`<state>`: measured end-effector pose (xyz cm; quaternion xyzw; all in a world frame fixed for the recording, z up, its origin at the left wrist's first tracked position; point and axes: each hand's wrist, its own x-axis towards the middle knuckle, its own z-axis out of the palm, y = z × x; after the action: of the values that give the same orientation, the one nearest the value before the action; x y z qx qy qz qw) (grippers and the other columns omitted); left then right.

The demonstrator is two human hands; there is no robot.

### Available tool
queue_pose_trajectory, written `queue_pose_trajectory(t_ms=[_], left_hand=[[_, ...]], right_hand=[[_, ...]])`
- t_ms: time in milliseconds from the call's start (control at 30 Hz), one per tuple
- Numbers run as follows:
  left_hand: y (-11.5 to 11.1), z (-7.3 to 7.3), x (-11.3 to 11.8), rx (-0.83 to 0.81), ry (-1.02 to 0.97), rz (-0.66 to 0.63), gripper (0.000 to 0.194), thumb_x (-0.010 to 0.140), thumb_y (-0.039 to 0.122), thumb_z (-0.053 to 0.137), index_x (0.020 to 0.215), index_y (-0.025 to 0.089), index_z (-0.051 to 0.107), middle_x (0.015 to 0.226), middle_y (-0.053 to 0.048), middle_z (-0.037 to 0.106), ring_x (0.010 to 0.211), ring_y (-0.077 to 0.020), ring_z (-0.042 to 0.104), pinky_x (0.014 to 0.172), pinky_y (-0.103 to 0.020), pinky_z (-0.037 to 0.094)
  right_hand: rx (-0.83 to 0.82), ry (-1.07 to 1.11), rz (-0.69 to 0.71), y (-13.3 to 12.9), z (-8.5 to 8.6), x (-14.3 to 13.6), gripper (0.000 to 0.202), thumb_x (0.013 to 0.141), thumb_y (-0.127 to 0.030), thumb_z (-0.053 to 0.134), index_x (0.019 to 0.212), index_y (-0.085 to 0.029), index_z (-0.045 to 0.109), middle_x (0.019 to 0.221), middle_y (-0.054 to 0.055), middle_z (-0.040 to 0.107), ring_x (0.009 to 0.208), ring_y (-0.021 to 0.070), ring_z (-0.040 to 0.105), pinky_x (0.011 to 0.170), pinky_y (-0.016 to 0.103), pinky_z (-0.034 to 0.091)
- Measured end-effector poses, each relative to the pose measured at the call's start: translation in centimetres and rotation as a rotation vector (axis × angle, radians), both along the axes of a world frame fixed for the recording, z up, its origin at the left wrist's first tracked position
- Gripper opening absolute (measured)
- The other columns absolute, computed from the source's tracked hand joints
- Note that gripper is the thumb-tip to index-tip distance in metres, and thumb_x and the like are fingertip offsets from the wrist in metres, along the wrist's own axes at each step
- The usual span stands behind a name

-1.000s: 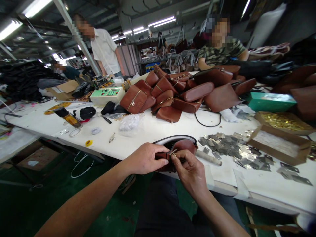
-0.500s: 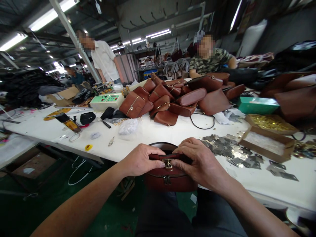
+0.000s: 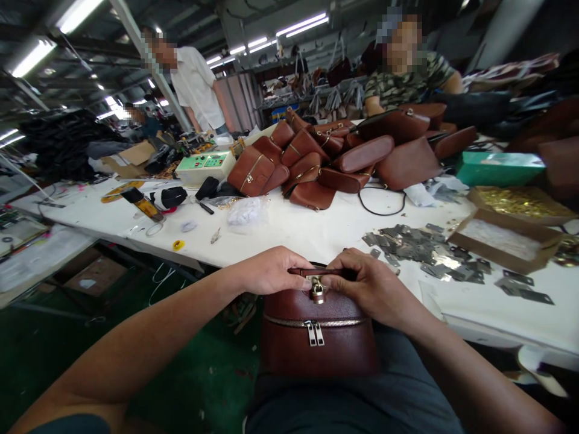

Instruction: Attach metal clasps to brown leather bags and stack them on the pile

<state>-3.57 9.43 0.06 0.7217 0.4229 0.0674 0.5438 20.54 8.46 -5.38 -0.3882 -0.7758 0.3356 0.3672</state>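
A brown leather handbag (image 3: 289, 346) rests on my lap at the table's edge, its front facing me. Across that front runs a silver zipper with two pulls (image 3: 315, 333). My left hand (image 3: 271, 271) pinches the bag's top edge from the left, thumb beside the gold padlock clasp (image 3: 318, 292). From the right, my right hand (image 3: 364, 280) grips the same edge, its thumb also close to the clasp. The fingertips behind the edge are hidden, and so is the inside of the bag.
Brown leather bags (image 3: 312, 163) lie heaped on the white table (image 3: 289, 232). Flat metal plates (image 3: 416, 247) and a cardboard box of clear packets (image 3: 502, 241) lie to the right. A control box (image 3: 205, 167) stands left. Co-workers (image 3: 196, 84) are beyond the table.
The bag has tipped so that more of its front, the zipper and the padlock clasp now shows. Both hands keep hold of its top edge. The view has tilted downward.
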Motion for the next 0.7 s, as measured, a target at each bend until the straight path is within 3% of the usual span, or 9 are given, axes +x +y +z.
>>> queue_pose_trajectory(t_ms=[100,200,267,333,433,533,700], left_hand=[[-0.5,-0.8,0.1,-0.102,-0.047,0.057,0.034,0.086,0.033,0.072,0.114,0.013,0.076,0.104,-0.007,0.078,0.089,-0.0179,0.070,0.081,-0.027,0.051],[-1.1,-1.4,0.1,-0.174,-0.074,0.097,0.033,0.085,0.031,0.072,0.112,0.012,0.076,0.105,-0.008,0.078,0.088,-0.0171,0.070,0.082,-0.027,0.050],[-1.4,-1.9,0.1,-0.191,-0.066,0.124,0.033,0.085,0.031,0.073,0.112,0.012,0.076,0.105,-0.008,0.078,0.088,-0.0170,0.070,0.082,-0.026,0.051],[-1.6,-2.2,0.1,-0.189,-0.064,0.134,0.033,0.085,0.031,0.073,0.112,0.012,0.076,0.106,-0.008,0.078,0.091,-0.0180,0.070,0.084,-0.028,0.051],[-1.8,-2.7,0.2,-0.170,-0.045,0.114,0.036,0.084,0.031,0.072,0.115,0.012,0.075,0.109,-0.008,0.078,0.096,-0.0201,0.070,0.087,-0.029,0.052],[-2.0,-2.8,0.5,-0.160,-0.003,0.118,0.039,0.083,0.033,0.071,0.116,0.012,0.075,0.110,-0.008,0.077,0.095,-0.0214,0.071,0.086,-0.030,0.053],[-2.9,-2.8,1.0,-0.140,0.018,0.145,0.036,0.084,0.028,0.068,0.116,0.012,0.074,0.101,-0.006,0.077,0.093,-0.0207,0.070,0.086,-0.030,0.053]], right_hand=[[-0.034,0.038,-0.060,-0.8,-1.6,-0.1,0.018,0.091,-0.039,0.074,0.099,-0.024,0.078,0.093,0.003,0.073,0.087,0.0208,0.067,0.077,0.033,0.050],[0.152,0.116,-0.254,-2.3,-3.4,-0.6,0.031,0.086,-0.040,0.081,0.113,-0.024,0.073,0.115,0.008,0.070,0.108,0.0269,0.064,0.094,0.043,0.050],[0.287,0.176,-0.368,-3.5,-4.3,-1.1,0.029,0.085,-0.038,0.082,0.108,-0.023,0.072,0.118,0.010,0.068,0.113,0.0283,0.062,0.098,0.046,0.049],[0.306,0.209,-0.389,-4.8,-4.8,-1.6,0.018,0.089,-0.035,0.079,0.099,-0.023,0.071,0.105,0.008,0.069,0.101,0.0247,0.065,0.089,0.040,0.052],[0.188,0.214,-0.288,-6.0,-5.1,-2.5,0.009,0.094,-0.031,0.072,0.091,-0.023,0.071,0.089,0.004,0.070,0.081,0.0186,0.066,0.073,0.032,0.051],[0.088,0.184,-0.262,-6.1,-5.5,-3.3,0.011,0.095,-0.029,0.069,0.087,-0.022,0.070,0.087,0.002,0.072,0.077,0.0168,0.066,0.071,0.030,0.049],[0.126,0.013,-0.351,-6.0,-6.2,-4.0,0.019,0.094,-0.035,0.068,0.081,-0.022,0.068,0.075,0.000,0.069,0.065,0.0156,0.062,0.061,0.029,0.041]])
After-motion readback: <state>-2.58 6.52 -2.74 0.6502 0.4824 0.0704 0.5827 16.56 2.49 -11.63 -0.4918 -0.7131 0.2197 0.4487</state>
